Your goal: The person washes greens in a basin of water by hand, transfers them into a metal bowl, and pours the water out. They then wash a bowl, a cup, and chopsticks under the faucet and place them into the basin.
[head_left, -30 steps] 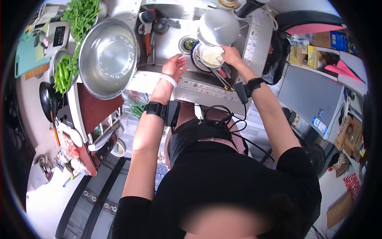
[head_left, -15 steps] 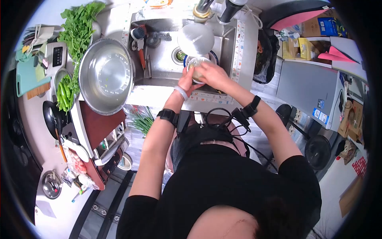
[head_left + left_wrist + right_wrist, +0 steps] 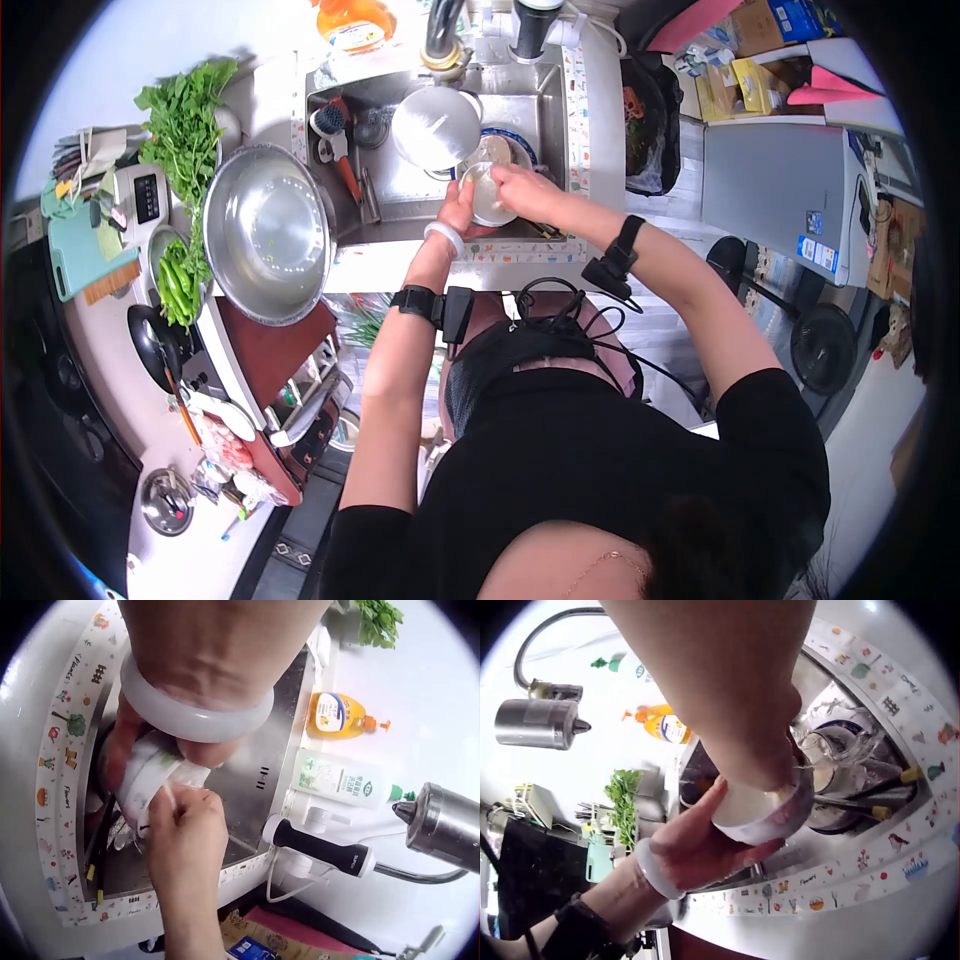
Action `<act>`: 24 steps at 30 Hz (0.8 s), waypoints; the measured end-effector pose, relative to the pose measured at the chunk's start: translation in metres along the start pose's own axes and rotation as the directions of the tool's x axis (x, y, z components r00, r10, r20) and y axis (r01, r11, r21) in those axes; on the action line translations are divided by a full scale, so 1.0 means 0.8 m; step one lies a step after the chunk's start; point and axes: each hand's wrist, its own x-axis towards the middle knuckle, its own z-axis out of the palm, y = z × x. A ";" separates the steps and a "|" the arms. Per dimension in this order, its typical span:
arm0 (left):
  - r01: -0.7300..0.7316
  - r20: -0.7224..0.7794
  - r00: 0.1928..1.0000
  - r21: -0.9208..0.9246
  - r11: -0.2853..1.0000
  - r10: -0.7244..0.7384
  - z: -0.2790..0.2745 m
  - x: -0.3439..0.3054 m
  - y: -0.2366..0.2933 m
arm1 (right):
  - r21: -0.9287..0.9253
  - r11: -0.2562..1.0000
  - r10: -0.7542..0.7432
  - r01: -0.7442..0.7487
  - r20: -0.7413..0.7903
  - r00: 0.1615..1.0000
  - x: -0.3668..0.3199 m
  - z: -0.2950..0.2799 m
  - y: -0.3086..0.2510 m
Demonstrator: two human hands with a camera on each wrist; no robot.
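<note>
My left hand (image 3: 697, 851) grips a white bowl (image 3: 746, 814) from below and the side, its thumb at the rim. A faint coloured pattern shows on the bowl's outside. My right hand (image 3: 189, 829) reaches into the same bowl with curled fingers; I cannot tell whether it pinches something there. The bowl (image 3: 485, 205) is tilted over the front part of the steel sink (image 3: 400, 215). Behind it are a blue-rimmed dish (image 3: 515, 138) and a round whitish translucent piece (image 3: 436, 130). Chopsticks with yellow ends (image 3: 883, 812) lie beside a clear glass (image 3: 823, 754).
Left of the sink stands a large steel basin (image 3: 268, 240), with leafy greens (image 3: 185, 120) and green peppers (image 3: 178, 285) beyond. A brush (image 3: 328, 122) lies in the sink's left part. Orange soap (image 3: 337, 716) and a white bottle (image 3: 341, 778) stand behind, near the faucet (image 3: 443, 35).
My left hand has moved from above the sink's front edge to the bowl and now grips it. My right hand has shifted from the bowl's rim to inside it. The head view has shifted.
</note>
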 end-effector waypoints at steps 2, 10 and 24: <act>0.018 0.009 1.000 -0.027 0.999 -0.018 0.012 0.000 0.001 | 0.248 0.892 0.419 -0.379 -0.137 0.898 0.021 0.010 -0.007; 0.014 -0.101 0.995 0.045 0.999 -0.009 -0.008 0.005 0.011 | 0.356 0.934 -0.022 -0.034 0.152 0.988 0.018 -0.007 0.004; -0.099 -0.400 0.867 0.448 0.889 0.298 0.003 0.018 0.022 | 0.611 0.782 0.000 -0.120 0.193 0.981 0.029 -0.010 -0.010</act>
